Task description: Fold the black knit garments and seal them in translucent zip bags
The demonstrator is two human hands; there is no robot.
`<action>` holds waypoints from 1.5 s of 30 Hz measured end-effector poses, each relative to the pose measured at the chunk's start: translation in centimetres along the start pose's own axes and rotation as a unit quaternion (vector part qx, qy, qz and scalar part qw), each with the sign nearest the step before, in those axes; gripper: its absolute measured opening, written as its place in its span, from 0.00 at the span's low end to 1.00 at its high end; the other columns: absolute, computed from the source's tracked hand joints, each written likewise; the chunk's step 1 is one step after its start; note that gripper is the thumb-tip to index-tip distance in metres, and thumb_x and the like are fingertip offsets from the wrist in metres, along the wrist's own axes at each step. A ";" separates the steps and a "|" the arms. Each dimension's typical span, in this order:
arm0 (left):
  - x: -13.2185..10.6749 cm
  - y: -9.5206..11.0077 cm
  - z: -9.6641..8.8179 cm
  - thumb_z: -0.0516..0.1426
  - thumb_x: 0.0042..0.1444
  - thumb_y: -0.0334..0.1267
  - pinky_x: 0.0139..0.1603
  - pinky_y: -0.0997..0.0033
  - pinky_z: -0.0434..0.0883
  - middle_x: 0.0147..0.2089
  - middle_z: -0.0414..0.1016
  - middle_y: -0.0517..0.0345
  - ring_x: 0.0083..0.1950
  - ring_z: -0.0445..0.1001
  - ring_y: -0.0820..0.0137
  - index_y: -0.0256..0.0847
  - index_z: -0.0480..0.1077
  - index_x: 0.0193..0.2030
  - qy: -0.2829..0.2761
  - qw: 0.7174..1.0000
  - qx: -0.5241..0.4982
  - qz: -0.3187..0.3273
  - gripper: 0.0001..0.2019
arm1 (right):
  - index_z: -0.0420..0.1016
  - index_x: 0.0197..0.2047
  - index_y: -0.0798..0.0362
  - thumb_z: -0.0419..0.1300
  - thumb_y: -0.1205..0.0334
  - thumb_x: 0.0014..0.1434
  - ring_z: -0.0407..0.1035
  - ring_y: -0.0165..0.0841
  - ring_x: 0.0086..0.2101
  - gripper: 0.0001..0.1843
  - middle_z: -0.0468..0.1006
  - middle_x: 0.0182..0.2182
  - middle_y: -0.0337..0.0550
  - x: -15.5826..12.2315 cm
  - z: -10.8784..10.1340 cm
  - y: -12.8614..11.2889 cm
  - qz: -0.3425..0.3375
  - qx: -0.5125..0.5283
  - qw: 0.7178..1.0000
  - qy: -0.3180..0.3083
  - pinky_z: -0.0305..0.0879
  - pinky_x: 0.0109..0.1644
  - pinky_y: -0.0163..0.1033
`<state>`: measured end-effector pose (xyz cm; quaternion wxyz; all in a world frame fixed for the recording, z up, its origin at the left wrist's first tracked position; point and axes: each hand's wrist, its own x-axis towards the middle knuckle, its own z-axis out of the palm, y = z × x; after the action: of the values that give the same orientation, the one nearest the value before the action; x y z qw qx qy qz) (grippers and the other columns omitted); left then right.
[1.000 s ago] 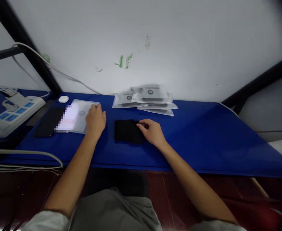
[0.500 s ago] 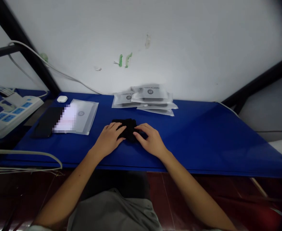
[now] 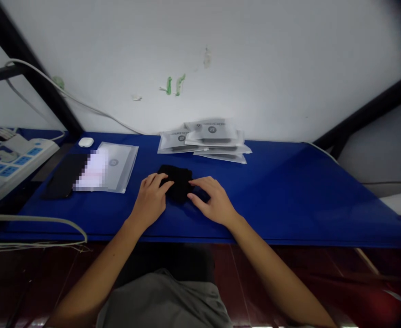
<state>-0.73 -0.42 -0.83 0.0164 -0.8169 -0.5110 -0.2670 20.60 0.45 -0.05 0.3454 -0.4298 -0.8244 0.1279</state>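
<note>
Blue tabletop [image 3: 289, 191]: black cloth [image 3: 177, 183] between fingers [image 3: 203, 183].

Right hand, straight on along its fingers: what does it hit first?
The folded black cloth. The fingertips of the right hand are right at its near edge, possibly touching; depth is hard to judge there.

Your indoor workspace, home or office unclear
Your table [image 3: 306, 196] meets a wall [image 3: 272, 68]; a power strip [image 3: 21, 166] sits left.
</note>
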 end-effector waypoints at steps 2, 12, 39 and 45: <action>0.0 0.2 -0.2 0.47 0.55 0.22 0.56 0.50 0.67 0.54 0.71 0.47 0.58 0.65 0.57 0.43 0.72 0.51 0.024 0.999 0.012 -0.023 0.22 | 0.72 0.50 0.48 0.55 0.59 0.62 0.70 0.40 0.48 0.13 0.77 0.46 0.47 0.0 0.1 0.2 0.003 -0.001 0.999 0.034 0.67 0.53 0.50; -0.7 1.5 0.0 0.56 0.58 0.51 0.57 0.52 0.64 0.56 0.71 0.45 0.58 0.66 0.54 0.41 0.70 0.53 -0.020 0.999 0.029 0.011 0.20 | 0.71 0.54 0.47 0.50 0.74 0.55 0.66 0.41 0.54 0.26 0.75 0.53 0.45 -0.1 0.8 1.1 -0.037 -0.018 0.999 -0.015 0.62 0.58 0.56; -0.4 0.8 -3.2 0.52 0.50 0.22 0.64 0.43 0.58 0.62 0.66 0.45 0.63 0.60 0.51 0.37 0.72 0.51 -0.086 0.992 0.093 -0.014 0.22 | 0.75 0.42 0.51 0.52 0.61 0.63 0.72 0.38 0.39 0.11 0.80 0.37 0.45 0.1 0.2 0.3 0.032 -0.004 0.998 0.045 0.68 0.45 0.45; -0.7 1.1 -2.4 0.58 0.54 0.30 0.58 0.52 0.66 0.54 0.73 0.46 0.56 0.69 0.56 0.36 0.70 0.54 -0.081 0.996 0.042 0.018 0.19 | 0.75 0.42 0.52 0.52 0.62 0.63 0.72 0.38 0.39 0.11 0.80 0.37 0.46 0.1 0.3 0.3 0.026 -0.008 0.998 0.051 0.69 0.46 0.46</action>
<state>-1.07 -2.22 1.13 0.0143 -0.8437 -0.5064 -0.1774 20.50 0.77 -0.39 0.3797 -0.4598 -0.7955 0.1080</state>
